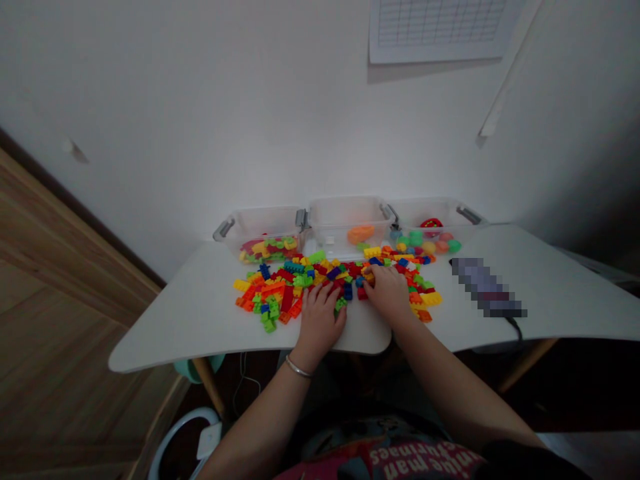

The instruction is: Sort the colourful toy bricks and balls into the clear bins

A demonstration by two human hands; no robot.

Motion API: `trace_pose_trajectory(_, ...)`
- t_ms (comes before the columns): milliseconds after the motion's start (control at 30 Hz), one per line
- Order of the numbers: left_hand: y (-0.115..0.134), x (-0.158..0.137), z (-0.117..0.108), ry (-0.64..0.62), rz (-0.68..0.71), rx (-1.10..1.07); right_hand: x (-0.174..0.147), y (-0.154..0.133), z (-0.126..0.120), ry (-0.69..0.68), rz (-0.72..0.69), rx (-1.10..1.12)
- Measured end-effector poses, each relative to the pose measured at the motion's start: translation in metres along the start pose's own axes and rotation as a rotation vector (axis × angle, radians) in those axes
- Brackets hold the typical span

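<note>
A wide heap of colourful plastic building bricks (273, 290) lies across the white table. My left hand (320, 320) rests palm down at the heap's near edge, its fingers spread over red and green bricks. A light green brick (341, 304) is beside its thumb. Right of it, my right hand (389, 292) reaches into the heap with curled fingers. Between its thumb and forefinger shows a yellow-orange building brick (369, 276), partly covered by the fingers. A dark blue brick (348, 291) sits between the two hands.
Three clear plastic boxes stand along the wall. The left box (265, 223) holds bricks, the middle box (325, 212) an orange piece, the right box (425, 210) rounded coloured toys. A blurred-out phone-like device (485, 287) with a cable lies right on the table (165, 327).
</note>
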State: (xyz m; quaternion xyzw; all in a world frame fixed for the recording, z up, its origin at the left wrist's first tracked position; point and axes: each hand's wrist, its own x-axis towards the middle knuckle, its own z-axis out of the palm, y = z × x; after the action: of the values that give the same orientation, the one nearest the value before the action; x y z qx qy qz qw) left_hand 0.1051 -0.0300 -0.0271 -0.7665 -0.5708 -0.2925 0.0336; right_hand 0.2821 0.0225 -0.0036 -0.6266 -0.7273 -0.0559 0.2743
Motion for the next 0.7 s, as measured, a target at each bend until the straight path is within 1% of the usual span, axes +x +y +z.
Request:
trace_pose_trajectory(133,0.0,0.0,0.0,-0.014,-0.008,0.004,0.001,0.0,-0.002,-0.04,0.04,0.002)
trace_pose_trajectory(467,0.0,0.0,0.001,-0.002,-0.009,-0.007,-0.001,0.011,0.001,0.042,0.029,-0.016)
trace_pose_trajectory(567,0.0,0.0,0.0,-0.011,-0.013,-0.005,0.005,0.014,-0.003,0.085,0.023,0.078)
trace_pose_trajectory(700,0.0,0.0,0.0,-0.012,-0.016,-0.006,0.025,0.019,-0.014,0.214,-0.008,0.297)
